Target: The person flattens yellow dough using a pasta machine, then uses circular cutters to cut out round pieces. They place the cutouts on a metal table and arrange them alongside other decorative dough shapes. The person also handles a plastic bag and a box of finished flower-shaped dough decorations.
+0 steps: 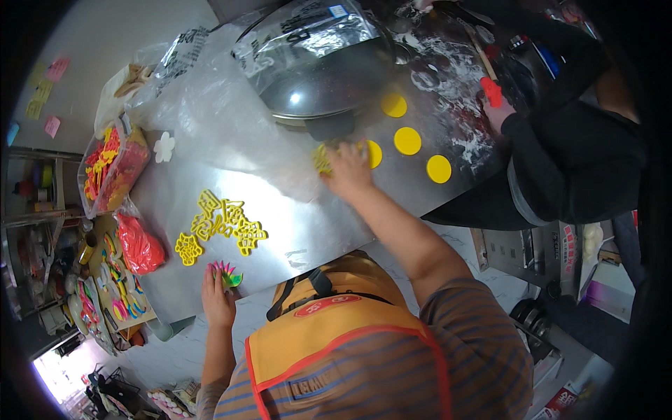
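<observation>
My right hand reaches over the metal table and rests on or just above yellow pieces; its fingers partly cover a yellow disc and a yellow openwork piece. Whether it grips either cannot be told. More flat yellow discs lie to its right. My left hand lies at the table's near edge, its fingers beside a pink and green petalled piece; its grip on it is unclear. Beyond that hand are yellow openwork character shapes and a small separate yellow shape.
A lidded round pan stands at the back, partly under plastic film. At left are a clear tub of red and yellow pieces and a red bag. On the right, a co-worker's hand is near flour-dusted tabletop.
</observation>
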A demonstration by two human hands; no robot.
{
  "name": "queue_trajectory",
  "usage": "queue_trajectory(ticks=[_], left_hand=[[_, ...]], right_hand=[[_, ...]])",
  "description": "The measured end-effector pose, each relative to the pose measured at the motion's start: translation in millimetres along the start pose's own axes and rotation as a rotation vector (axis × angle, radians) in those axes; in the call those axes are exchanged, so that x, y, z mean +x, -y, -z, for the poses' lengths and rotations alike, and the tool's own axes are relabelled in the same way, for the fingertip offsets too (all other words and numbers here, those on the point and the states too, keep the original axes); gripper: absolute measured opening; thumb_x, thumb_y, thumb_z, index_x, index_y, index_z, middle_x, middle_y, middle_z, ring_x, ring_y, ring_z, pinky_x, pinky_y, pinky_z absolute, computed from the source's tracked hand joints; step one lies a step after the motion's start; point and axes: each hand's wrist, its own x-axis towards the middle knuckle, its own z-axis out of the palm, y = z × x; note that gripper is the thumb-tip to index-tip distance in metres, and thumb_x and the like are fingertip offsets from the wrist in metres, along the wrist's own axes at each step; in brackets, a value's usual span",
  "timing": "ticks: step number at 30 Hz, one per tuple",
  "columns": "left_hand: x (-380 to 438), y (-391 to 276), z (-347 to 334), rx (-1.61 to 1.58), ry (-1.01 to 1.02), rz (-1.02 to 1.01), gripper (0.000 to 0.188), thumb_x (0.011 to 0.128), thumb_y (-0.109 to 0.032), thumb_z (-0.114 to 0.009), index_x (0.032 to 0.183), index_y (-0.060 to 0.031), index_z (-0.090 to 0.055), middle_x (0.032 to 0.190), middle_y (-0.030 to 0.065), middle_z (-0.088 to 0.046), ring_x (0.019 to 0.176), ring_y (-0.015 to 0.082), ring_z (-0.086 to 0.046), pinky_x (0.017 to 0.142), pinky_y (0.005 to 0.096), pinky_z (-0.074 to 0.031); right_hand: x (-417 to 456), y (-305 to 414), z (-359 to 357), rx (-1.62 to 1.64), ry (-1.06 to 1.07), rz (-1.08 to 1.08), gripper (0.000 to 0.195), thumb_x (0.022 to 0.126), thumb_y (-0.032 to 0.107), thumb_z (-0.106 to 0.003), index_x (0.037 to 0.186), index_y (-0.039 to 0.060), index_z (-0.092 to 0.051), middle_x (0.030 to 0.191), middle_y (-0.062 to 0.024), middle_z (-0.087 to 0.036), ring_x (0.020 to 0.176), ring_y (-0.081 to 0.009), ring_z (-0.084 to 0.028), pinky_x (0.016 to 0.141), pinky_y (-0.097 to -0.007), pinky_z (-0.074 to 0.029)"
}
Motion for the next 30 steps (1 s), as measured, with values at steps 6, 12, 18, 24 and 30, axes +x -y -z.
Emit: queue_trajectory(ticks=[6, 12, 18, 24, 30], left_hand=[[5.6, -45.7, -15.7, 0.005, -0.114, -0.017, 0.062, 0.077, -0.008, -0.058, 0.136, -0.0038, -0.04, 0.148, 0.0201, -0.031, 0.136, 0.0393, -0.029, 0.112, 0.0496, -0.022], [41.5, -85.7, -32.1, -0.02, -0.155, -0.134, 0.063, 0.077, -0.018, -0.067, 0.133, -0.0029, -0.044, 0.144, 0.0196, -0.036, 0.133, 0.0393, -0.034, 0.109, 0.0513, -0.024], [121.0, -110.2, -0.8, 0.03, -0.249, -0.417, 0.049, 0.066, -0.019, -0.073, 0.111, -0.0105, -0.058, 0.11, 0.0129, -0.058, 0.101, 0.0352, -0.052, 0.091, 0.0456, -0.042], [249.0, -83.6, 62.7, 0.316, -0.248, -0.097, 0.055, 0.081, -0.039, -0.065, 0.12, -0.0021, -0.054, 0.118, 0.0206, -0.058, 0.107, 0.0334, -0.054, 0.092, 0.0445, -0.042], [301.7, -119.2, 108.1, -0.793, 0.186, -0.007, 0.09, 0.082, -0.055, -0.062, 0.139, 0.0087, -0.035, 0.14, 0.0233, -0.042, 0.127, 0.0298, -0.045, 0.104, 0.0354, -0.037]], right_hand=[[-14.6, 36.8, -36.9, 0.214, -0.155, 0.292, 0.083, 0.076, 0.047, -0.068, 0.142, 0.0086, -0.036, 0.148, -0.0269, -0.021, 0.138, -0.0442, -0.019, 0.114, -0.0523, -0.015], [-0.8, 67.1, -58.7, 0.562, -0.279, 0.396, 0.069, 0.082, 0.035, -0.064, 0.138, 0.0032, -0.04, 0.146, -0.0278, -0.025, 0.135, -0.0432, -0.026, 0.113, -0.0468, -0.02], [-66.8, 14.2, -42.9, 0.59, -0.177, 0.336, 0.06, 0.082, 0.02, -0.066, 0.135, 0.0054, -0.042, 0.141, -0.018, -0.039, 0.132, -0.0376, -0.033, 0.108, -0.0447, -0.029], [-92.9, -8.2, -36.7, 0.442, -0.078, 0.34, 0.067, 0.082, 0.026, -0.066, 0.14, 0.0069, -0.038, 0.147, -0.0198, -0.03, 0.135, -0.0384, -0.028, 0.109, -0.0457, -0.027], [-20.3, 59.2, -52.3, 0.191, -0.072, 0.524, 0.065, 0.086, 0.036, -0.061, 0.142, 0.0135, -0.037, 0.15, -0.0227, -0.022, 0.138, -0.0409, -0.021, 0.113, -0.0475, -0.02]])
